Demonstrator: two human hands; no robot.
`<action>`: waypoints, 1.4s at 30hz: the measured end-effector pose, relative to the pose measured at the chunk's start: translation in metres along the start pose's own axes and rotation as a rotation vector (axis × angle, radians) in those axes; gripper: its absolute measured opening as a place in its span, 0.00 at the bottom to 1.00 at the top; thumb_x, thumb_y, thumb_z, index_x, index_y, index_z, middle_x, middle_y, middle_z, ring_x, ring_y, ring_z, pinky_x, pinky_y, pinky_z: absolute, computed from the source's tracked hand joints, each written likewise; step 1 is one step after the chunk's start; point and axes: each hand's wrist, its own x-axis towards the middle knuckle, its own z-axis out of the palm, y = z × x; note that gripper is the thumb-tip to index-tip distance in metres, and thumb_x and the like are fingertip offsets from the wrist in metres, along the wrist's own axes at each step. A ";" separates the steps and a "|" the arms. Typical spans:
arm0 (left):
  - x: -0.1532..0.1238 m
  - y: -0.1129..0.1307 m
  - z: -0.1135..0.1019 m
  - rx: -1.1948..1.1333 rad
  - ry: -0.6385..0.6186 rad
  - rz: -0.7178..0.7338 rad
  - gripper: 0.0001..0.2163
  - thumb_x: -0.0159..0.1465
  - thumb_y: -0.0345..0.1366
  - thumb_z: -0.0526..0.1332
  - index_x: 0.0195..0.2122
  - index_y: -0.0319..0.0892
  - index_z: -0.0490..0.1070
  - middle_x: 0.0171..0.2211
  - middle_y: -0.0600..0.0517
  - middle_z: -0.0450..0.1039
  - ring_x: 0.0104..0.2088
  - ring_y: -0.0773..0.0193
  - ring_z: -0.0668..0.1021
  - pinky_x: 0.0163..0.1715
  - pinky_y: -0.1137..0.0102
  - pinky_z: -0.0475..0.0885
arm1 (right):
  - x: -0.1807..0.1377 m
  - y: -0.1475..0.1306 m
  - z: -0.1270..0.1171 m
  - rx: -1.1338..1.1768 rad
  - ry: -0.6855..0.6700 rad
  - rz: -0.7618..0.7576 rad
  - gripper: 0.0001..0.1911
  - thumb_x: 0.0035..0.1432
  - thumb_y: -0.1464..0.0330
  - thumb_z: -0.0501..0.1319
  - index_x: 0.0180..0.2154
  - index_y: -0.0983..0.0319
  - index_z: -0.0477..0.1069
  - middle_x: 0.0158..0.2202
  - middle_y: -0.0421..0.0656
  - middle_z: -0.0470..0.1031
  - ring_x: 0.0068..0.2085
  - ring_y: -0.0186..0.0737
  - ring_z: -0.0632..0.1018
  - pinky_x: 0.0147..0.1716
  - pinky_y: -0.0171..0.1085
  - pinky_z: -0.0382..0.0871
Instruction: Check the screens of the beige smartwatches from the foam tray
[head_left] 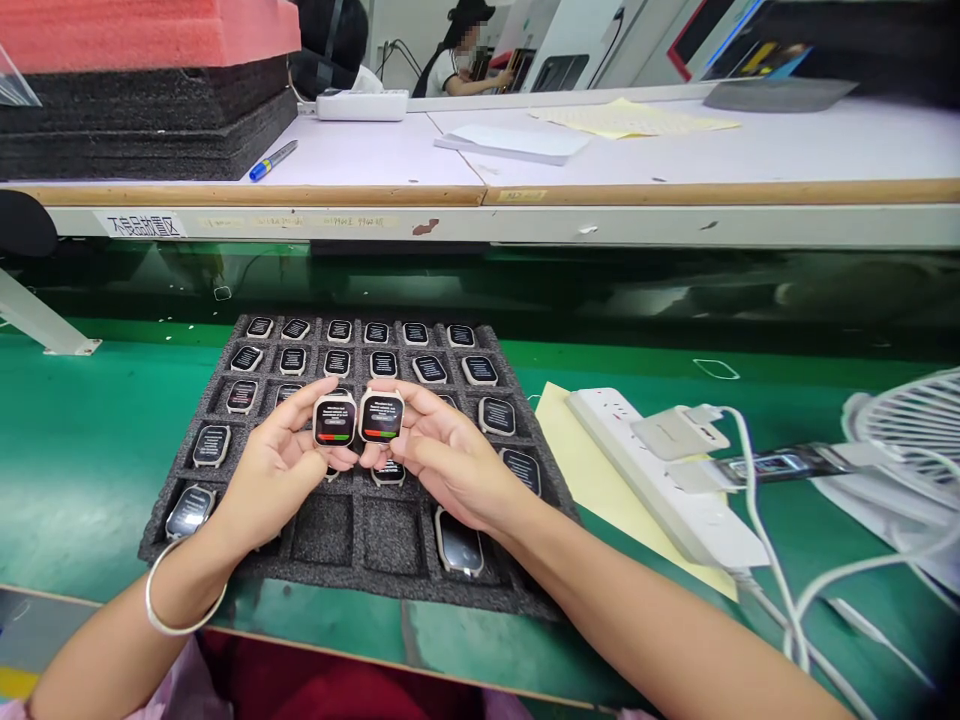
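My left hand [281, 470] grips a square smartwatch body [334, 421] by its edges, thumb below and fingers behind. A second smartwatch body [382, 417] is pinched in my right hand [450, 455], right beside the first. Both lit screens face me, with white text and a red-and-green bar near the bottom. Under my hands lies a black foam tray [322, 535] with rows of square pockets. Most visible pockets hold similar strapless watches, such as the watch [460, 543] at the front right. Two front pockets in the middle hold nothing. My hands hide part of the tray.
To the right, a white power strip [660, 480] with chargers and cables rests on yellow paper [559, 440], near a white fan [911, 425]. A raised shelf [360, 160] runs behind, bearing foam stacks [150, 110], a blue pen [273, 160] and papers. Another person [457, 70] sits beyond it.
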 end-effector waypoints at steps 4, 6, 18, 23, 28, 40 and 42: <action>0.002 0.002 0.002 -0.012 0.019 -0.005 0.22 0.69 0.25 0.62 0.62 0.32 0.60 0.51 0.41 0.67 0.37 0.52 0.75 0.41 0.68 0.72 | -0.001 0.001 0.001 0.017 0.011 0.018 0.27 0.62 0.73 0.63 0.59 0.70 0.56 0.44 0.50 0.67 0.39 0.43 0.74 0.42 0.34 0.70; 0.002 0.002 0.002 -0.007 0.021 -0.006 0.21 0.69 0.25 0.62 0.62 0.32 0.59 0.50 0.42 0.68 0.37 0.53 0.75 0.41 0.68 0.72 | -0.002 0.001 0.001 0.011 0.013 0.026 0.28 0.61 0.72 0.63 0.59 0.69 0.56 0.45 0.50 0.67 0.39 0.43 0.74 0.42 0.34 0.70; 0.002 0.003 0.005 0.021 0.067 0.029 0.16 0.68 0.26 0.66 0.56 0.38 0.68 0.46 0.47 0.70 0.35 0.54 0.75 0.38 0.69 0.74 | -0.002 0.003 0.001 -0.043 -0.019 -0.016 0.24 0.66 0.73 0.62 0.59 0.70 0.56 0.42 0.48 0.67 0.39 0.43 0.73 0.40 0.33 0.69; -0.002 0.002 0.003 0.047 0.015 0.023 0.16 0.72 0.26 0.61 0.60 0.37 0.65 0.50 0.44 0.68 0.37 0.51 0.77 0.40 0.67 0.74 | -0.003 0.002 0.002 -0.046 0.035 -0.012 0.24 0.64 0.73 0.64 0.57 0.69 0.59 0.41 0.46 0.67 0.36 0.42 0.72 0.37 0.32 0.68; -0.006 -0.005 -0.001 0.090 -0.010 0.023 0.14 0.75 0.27 0.58 0.61 0.42 0.65 0.51 0.46 0.68 0.36 0.50 0.78 0.39 0.67 0.76 | -0.003 0.005 -0.002 -0.035 0.049 -0.031 0.18 0.68 0.73 0.65 0.54 0.70 0.62 0.42 0.47 0.67 0.32 0.37 0.71 0.34 0.29 0.68; -0.007 -0.005 -0.003 0.090 -0.013 0.013 0.16 0.74 0.26 0.56 0.61 0.42 0.66 0.50 0.46 0.69 0.36 0.49 0.78 0.39 0.65 0.77 | -0.003 0.002 0.000 -0.024 0.071 -0.021 0.19 0.62 0.74 0.66 0.53 0.67 0.64 0.41 0.45 0.67 0.32 0.38 0.70 0.34 0.29 0.70; -0.006 -0.005 -0.003 0.077 -0.012 0.017 0.16 0.73 0.26 0.56 0.61 0.41 0.66 0.50 0.46 0.69 0.36 0.49 0.78 0.39 0.65 0.77 | -0.002 0.003 0.000 -0.020 0.058 -0.024 0.19 0.62 0.74 0.65 0.53 0.68 0.64 0.41 0.45 0.67 0.32 0.38 0.70 0.34 0.29 0.70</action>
